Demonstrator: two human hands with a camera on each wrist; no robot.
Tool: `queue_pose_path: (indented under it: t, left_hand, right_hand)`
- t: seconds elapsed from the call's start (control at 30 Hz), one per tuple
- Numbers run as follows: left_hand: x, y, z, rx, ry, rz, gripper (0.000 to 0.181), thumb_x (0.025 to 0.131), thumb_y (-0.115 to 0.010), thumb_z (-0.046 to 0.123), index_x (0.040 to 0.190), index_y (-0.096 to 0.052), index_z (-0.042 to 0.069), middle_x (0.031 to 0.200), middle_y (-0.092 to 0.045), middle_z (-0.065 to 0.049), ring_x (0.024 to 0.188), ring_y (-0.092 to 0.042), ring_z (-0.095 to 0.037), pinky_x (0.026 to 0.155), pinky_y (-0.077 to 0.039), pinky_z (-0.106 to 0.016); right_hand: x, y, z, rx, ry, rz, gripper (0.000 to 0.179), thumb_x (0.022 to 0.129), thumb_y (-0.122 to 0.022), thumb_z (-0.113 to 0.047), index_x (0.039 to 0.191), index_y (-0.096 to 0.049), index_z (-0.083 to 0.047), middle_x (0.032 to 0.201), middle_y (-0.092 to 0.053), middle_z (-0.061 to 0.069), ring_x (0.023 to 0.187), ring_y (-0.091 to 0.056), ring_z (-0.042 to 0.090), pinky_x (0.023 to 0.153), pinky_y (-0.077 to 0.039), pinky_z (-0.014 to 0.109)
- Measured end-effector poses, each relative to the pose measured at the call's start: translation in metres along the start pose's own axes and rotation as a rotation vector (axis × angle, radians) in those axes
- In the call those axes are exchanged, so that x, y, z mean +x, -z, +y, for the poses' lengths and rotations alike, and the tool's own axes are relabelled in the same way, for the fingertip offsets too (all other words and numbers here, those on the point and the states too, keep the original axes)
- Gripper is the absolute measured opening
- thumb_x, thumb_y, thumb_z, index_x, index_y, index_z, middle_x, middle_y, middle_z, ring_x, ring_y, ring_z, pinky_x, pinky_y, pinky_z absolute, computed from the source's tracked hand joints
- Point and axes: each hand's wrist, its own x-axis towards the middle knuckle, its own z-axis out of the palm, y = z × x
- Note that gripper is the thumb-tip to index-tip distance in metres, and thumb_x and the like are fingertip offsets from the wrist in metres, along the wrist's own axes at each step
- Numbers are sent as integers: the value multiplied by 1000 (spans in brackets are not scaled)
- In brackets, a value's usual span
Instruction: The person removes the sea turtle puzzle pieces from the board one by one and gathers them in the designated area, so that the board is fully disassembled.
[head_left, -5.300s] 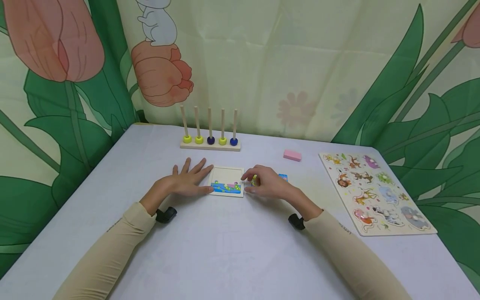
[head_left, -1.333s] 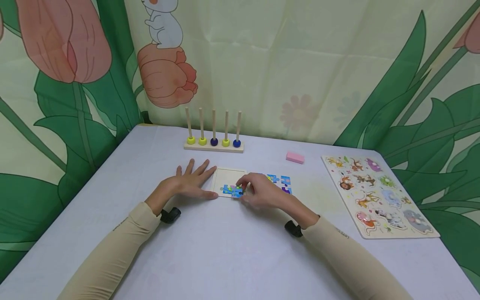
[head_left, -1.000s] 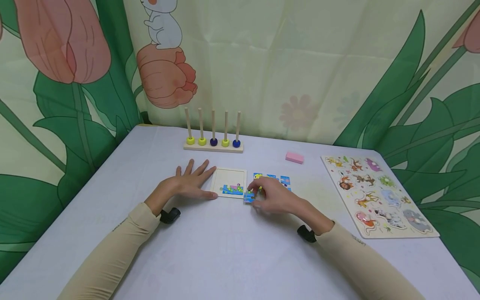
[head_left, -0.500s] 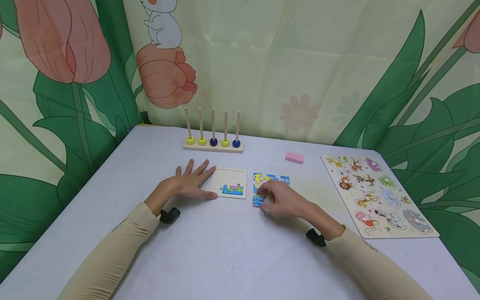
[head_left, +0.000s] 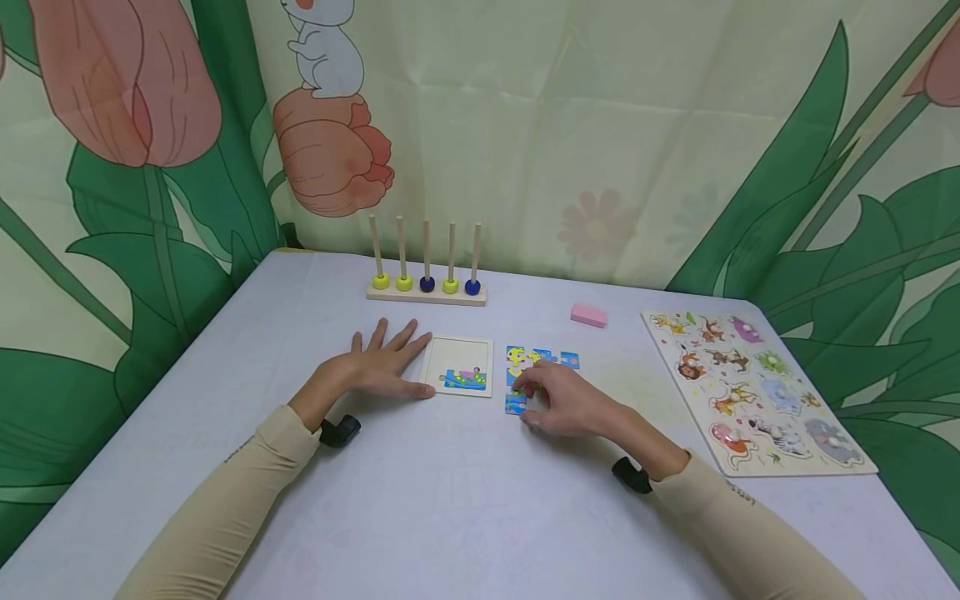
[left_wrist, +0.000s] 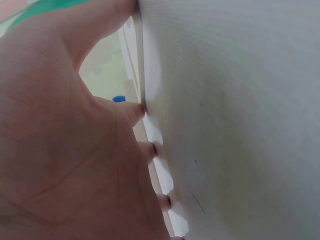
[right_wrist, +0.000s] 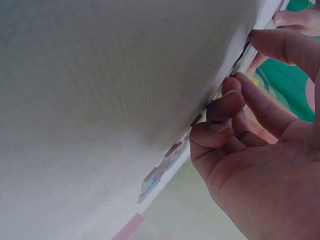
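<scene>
In the head view my left hand (head_left: 382, 367) lies with fingers spread, its thumb and index fingertips at the left edge of a small wooden puzzle tray (head_left: 455, 339). Joined picture pieces (head_left: 465, 379) in blue, green and pink sit along the bottom of the tray. To the right, my right hand (head_left: 562, 400) pinches a blue puzzle piece (head_left: 515, 404) lying on the table, thumb at its near side. Loose puzzle pieces (head_left: 516, 355) lie just beyond that hand, which covers some of them. In the right wrist view, the thumb and index fingertips (right_wrist: 257, 37) meet the piece's thin edge.
Behind the tray stands a peg rack (head_left: 427, 296) with yellow and dark blue beads. A pink block (head_left: 588, 315) lies at the back right. A large animal puzzle board (head_left: 757, 392) is on the right side of the white-covered table (head_left: 420, 517).
My right hand has carried the blue piece from the tray's lower right corner to the table on the right, staying nearly still over the last half second. My left hand keeps its place.
</scene>
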Motion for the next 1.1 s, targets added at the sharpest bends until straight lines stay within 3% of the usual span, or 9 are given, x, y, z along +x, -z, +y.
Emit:
queue_pose_path:
  t: [0.17,0.4,0.73,1.1]
  left_hand:
    - [1,-1,-1,6,7,2,113,87,-55,86,172,-10,27,181,8,-9,162,20,-52,121,10,-83]
    - [13,-7,-10,26,22,-2,109,90,-57,81,172,-7,28,181,12,-5,162,23,-49,121,8,-83]
    - [7,-4,-6,23,22,9,113,87,-55,87,172,-8,30,181,11,-5,163,22,-50,121,10,-82]
    - [14,-6,-10,38,20,-7,109,91,-55,81,172,-5,29,180,14,-4,162,24,-49,121,8,-83]
  right_hand:
    - [1,0,0,-4,-7,-11,31,88,-79,-17,118,-74,-11,100,-66,-2,89,-53,13,77,-44,27]
    - [1,-1,0,-6,-17,-15,32,89,-79,-17,120,-74,-10,101,-65,-1,89,-52,13,76,-44,27]
    - [1,0,0,-15,-6,-14,32,89,-79,-18,120,-74,-10,100,-65,0,88,-52,13,75,-45,26]
    - [0,0,0,-15,-16,-21,34,90,-79,-17,122,-73,-10,102,-65,0,88,-52,13,75,-44,26]
